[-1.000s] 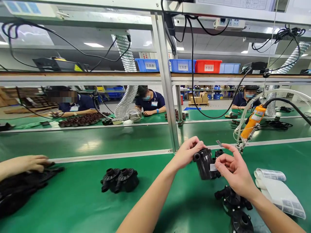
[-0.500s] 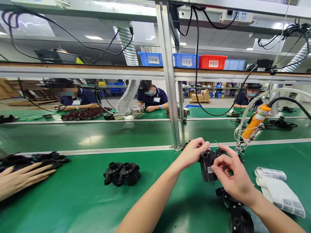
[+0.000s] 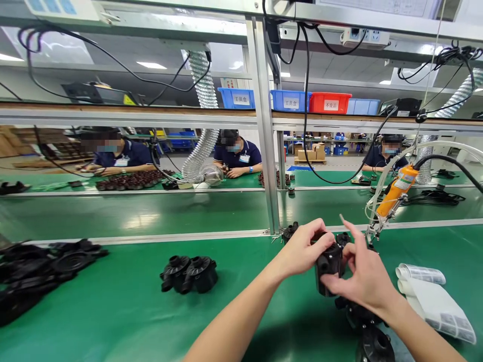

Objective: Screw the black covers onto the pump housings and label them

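Observation:
A black pump housing (image 3: 333, 262) is held above the green bench by my left hand (image 3: 304, 251), fingers and thumb closed around its top. My right hand (image 3: 368, 274) grips its side, the thumb pressed flat across the front face and the index finger raised. The thumb covers the spot on the face where a small pale label showed earlier. Below my right hand lie more black pump housings (image 3: 375, 344). To the right are curled sheets of labels (image 3: 433, 306). Two joined black pump housings (image 3: 190, 274) stand left of my forearm.
Black parts (image 3: 45, 271) are heaped at the left. An orange electric screwdriver (image 3: 398, 191) hangs at the right with hoses and cables. A metal post (image 3: 264, 136) rises at the back edge. Blue bins (image 3: 290, 100) and a red bin (image 3: 329, 103) line the shelf; several people sit across.
Another person's hand has left the black parts at the left. My right thumb has moved from pinching near the label to pressing over the face. The housing sits slightly lower and tilts differently.

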Available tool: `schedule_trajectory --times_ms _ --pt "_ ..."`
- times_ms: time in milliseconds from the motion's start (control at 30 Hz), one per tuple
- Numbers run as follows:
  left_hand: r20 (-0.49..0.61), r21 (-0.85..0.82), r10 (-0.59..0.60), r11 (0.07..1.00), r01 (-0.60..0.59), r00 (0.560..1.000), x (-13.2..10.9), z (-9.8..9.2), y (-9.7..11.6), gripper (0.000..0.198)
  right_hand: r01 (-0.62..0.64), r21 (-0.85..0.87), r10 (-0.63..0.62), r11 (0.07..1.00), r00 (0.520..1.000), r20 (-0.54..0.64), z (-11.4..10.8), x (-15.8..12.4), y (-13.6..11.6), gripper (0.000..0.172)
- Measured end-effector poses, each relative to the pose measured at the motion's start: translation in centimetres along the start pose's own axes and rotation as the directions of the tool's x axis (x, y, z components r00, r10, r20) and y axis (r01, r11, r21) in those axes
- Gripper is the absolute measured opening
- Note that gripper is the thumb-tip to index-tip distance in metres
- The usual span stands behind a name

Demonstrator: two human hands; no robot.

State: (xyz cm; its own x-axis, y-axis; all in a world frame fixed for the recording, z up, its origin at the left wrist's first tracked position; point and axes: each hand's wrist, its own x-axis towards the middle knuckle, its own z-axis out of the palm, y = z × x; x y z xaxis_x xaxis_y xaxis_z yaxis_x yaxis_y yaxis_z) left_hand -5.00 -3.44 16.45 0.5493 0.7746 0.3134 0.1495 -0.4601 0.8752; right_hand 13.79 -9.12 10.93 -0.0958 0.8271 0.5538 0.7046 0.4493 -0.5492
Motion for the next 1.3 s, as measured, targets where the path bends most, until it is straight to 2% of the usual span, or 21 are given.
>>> schedule_trajectory --times_ms 100,200,333,433,467,500,533,567,633,667,700,733,867,967,1067,1167,1233,1300 --pt "-0.040 0.234 -0.005 0.972 0.014 0.999 0.2 0.0 -1.3 0.021 -0.018 -0.173 0.026 0.985 0.999 0.044 0.6 0.1 -0.2 0.120" --pt "-0.027 0.311 -0.051 0.949 0.057 0.998 1.1 0.2 -4.4 0.012 -0.046 -0.174 0.063 0.984 0.994 0.093 0.2 -0.3 0.8 0.113" --pt "0.029 0.288 -0.112 0.953 0.099 0.993 2.0 1.5 -8.4 0.016 -0.104 -0.094 0.114 0.990 0.988 0.107 -0.9 -1.1 2.9 0.084" --pt "0.120 0.260 -0.099 0.963 0.066 0.988 2.3 1.5 -9.4 0.021 -0.137 -0.016 0.138 0.990 0.986 0.093 -1.6 -1.4 4.0 0.057" --pt "0.106 0.273 -0.088 0.960 0.056 0.991 2.3 1.1 -9.6 0.022 -0.153 0.008 0.152 0.988 0.985 0.078 -1.9 -1.5 4.2 0.052" --pt "0.040 0.314 -0.075 0.948 0.059 0.996 2.3 0.5 -9.7 0.022 -0.168 0.030 0.166 0.985 0.984 0.062 -2.1 -1.6 4.3 0.048" --pt "-0.079 0.377 -0.063 0.922 0.088 0.995 2.3 -0.2 -9.9 0.021 -0.179 0.051 0.177 0.982 0.983 0.045 -2.4 -1.8 4.4 0.045" --pt "-0.237 0.436 -0.053 0.887 0.155 0.970 2.3 -0.9 -10.3 0.020 -0.187 0.072 0.185 0.980 0.982 0.031 -2.7 -1.9 4.4 0.043" --pt "-0.515 0.468 -0.050 0.820 0.329 0.856 2.2 -2.4 -11.2 0.023 -0.190 0.116 0.190 0.975 0.982 0.010 -3.1 -2.1 4.4 0.042" --pt "-0.586 0.445 -0.067 0.806 0.390 0.807 2.2 -2.9 -11.8 0.024 -0.190 0.138 0.191 0.972 0.982 0.004 -3.2 -2.2 4.4 0.042" --pt "-0.620 0.410 -0.094 0.807 0.425 0.779 2.2 -3.4 -12.5 0.023 -0.193 0.160 0.195 0.968 0.981 0.002 -3.3 -2.3 4.5 0.042" --pt "-0.629 0.378 -0.120 0.816 0.436 0.768 2.2 -3.7 -13.1 0.021 -0.197 0.180 0.200 0.964 0.980 0.005 -3.2 -2.3 4.5 0.042" --pt "-0.627 0.255 -0.154 0.886 0.388 0.764 2.9 -4.0 -14.7 0.014 -0.226 0.246 0.219 0.943 0.974 0.053 -2.2 -2.1 5.0 0.041" --pt "-0.596 0.080 -0.216 0.943 0.324 0.773 3.6 -4.1 -14.8 0.019 -0.242 0.324 0.234 0.914 0.970 0.066 -1.7 -1.7 5.0 0.038" --pt "-0.508 -0.119 -0.249 0.968 0.219 0.825 4.0 -4.2 -13.9 0.033 -0.262 0.450 0.256 0.854 0.964 0.075 -1.6 -1.2 4.2 0.038" --pt "-0.429 -0.263 -0.217 0.959 0.109 0.877 3.8 -3.4 -12.0 0.039 -0.306 0.591 0.263 0.746 0.951 0.161 -1.5 -0.7 2.8 0.039" --pt "-0.342 -0.427 -0.199 0.903 0.037 0.918 3.4 -2.2 -10.5 0.035 -0.349 0.664 0.243 0.662 0.937 0.250 -1.2 -0.5 1.8 0.040" --pt "-0.199 -0.644 -0.164 0.765 -0.003 0.966 2.9 -0.9 -9.0 0.027 -0.381 0.705 0.214 0.598 0.924 0.318 -0.8 -0.3 0.8 0.042"
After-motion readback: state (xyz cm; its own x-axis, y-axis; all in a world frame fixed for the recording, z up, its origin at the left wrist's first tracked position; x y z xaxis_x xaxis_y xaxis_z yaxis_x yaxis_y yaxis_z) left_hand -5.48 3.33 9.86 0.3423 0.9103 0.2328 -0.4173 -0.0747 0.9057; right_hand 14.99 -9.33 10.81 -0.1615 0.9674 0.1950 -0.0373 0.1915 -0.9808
